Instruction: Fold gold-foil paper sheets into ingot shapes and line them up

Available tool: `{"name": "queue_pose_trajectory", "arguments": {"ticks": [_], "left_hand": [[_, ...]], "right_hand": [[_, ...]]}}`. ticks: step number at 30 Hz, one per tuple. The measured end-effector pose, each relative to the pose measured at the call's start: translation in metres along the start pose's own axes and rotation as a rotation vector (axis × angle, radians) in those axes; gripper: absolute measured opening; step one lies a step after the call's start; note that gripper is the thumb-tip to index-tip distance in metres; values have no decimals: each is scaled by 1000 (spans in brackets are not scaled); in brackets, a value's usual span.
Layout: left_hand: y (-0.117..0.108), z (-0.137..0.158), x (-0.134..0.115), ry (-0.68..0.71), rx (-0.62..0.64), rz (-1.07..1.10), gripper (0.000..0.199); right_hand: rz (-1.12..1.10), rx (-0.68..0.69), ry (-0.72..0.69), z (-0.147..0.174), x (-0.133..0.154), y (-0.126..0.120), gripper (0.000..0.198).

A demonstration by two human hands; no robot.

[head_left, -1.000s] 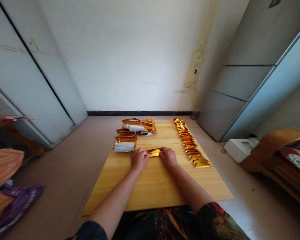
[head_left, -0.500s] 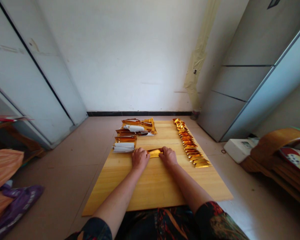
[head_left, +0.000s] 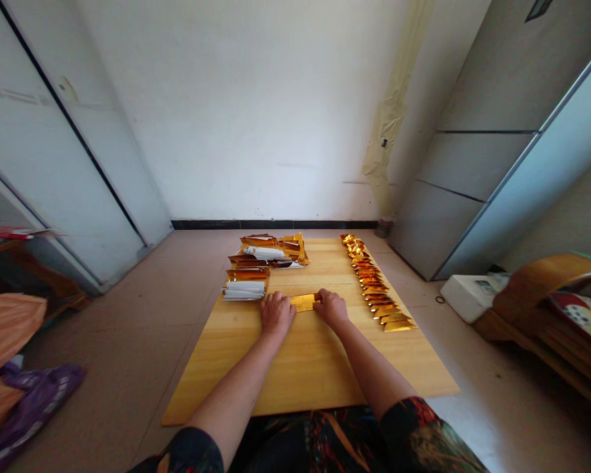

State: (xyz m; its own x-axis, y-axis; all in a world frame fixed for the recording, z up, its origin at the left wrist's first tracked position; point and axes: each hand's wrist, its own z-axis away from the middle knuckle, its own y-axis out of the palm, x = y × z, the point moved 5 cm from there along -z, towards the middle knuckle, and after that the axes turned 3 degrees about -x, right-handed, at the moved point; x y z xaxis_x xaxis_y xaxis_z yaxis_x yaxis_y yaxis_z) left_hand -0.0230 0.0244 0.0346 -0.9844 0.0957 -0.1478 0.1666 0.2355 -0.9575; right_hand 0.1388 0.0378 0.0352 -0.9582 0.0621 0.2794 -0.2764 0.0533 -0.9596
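A strip of gold foil paper (head_left: 303,303) lies flat on the wooden board (head_left: 315,368), stretched between my two hands. My left hand (head_left: 278,312) grips its left end, fingers curled over the paper. At the opposite end my right hand (head_left: 331,307) pinches the foil with bent fingers. Just beyond my left hand sits a stack of white-backed paper sheets (head_left: 245,290). Folded gold foil pieces (head_left: 374,289) stand in a long overlapping row to the right of my right hand. The paper under my fingertips is hidden.
More gold and white paper sheets (head_left: 270,251) are piled at the board's far left. A white wall (head_left: 276,131) rises behind it. Grey cabinets (head_left: 453,197) stand at right, near a white box (head_left: 473,294) and wooden furniture (head_left: 536,328). Orange and purple bags (head_left: 44,401) lie at left.
The gold foil strip now looks flatter and more evenly lit. My right hand has shifted slightly, its fingers more curled at the strip's end; my left hand stays nearly in place.
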Motion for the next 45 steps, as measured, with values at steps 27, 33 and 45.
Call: {"name": "queue_pose_trajectory", "arguments": {"ticks": [27,33,45], "left_hand": [[3,6,-17,550,100,49,26],[5,22,-9,553,51,84,30],[-4,26,-18,436,82,67,26]], "right_hand": [[-20,72,-196,-6,11,5,19],[-7,90,-84,-5,14,0,18],[-5,119,36,2,21,-8,30]]}}
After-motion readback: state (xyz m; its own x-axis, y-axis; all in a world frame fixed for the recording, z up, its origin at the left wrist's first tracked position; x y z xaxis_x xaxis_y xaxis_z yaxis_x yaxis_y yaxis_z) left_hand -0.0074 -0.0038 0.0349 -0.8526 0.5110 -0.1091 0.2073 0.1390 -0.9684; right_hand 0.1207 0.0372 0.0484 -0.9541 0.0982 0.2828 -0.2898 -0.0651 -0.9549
